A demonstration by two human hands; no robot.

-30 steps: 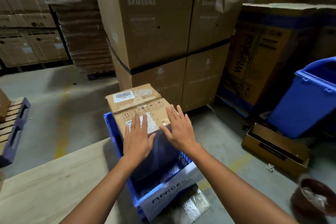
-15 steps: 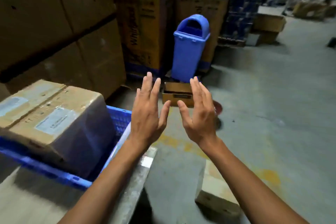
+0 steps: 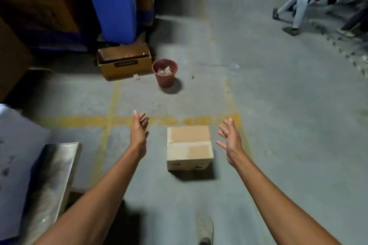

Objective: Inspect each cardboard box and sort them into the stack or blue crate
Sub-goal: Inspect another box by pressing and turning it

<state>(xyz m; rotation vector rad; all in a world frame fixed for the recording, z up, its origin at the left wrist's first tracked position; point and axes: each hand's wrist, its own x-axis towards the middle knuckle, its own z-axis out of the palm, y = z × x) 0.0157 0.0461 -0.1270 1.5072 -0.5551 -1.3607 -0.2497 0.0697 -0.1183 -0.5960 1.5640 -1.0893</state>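
Observation:
A small closed cardboard box (image 3: 189, 146) sits on the grey concrete floor just this side of a yellow painted line. My left hand (image 3: 139, 132) hovers to the left of the box with fingers straight, and it holds nothing. My right hand (image 3: 229, 139) hovers to the box's right with fingers spread, also empty. Neither hand touches the box. The blue crate is out of view.
A tall blue bin (image 3: 113, 2) stands at the back left beside big cartons. An open cardboard box (image 3: 124, 63) and a reddish waste bucket (image 3: 164, 72) sit on the floor ahead. A metal table edge (image 3: 51, 181) is at left. A person's legs (image 3: 298, 4) are at top right.
My view has swung right and down, away from the blue crate with its boxes. Both hands have left the crate and now spread apart on either side of a box on the floor.

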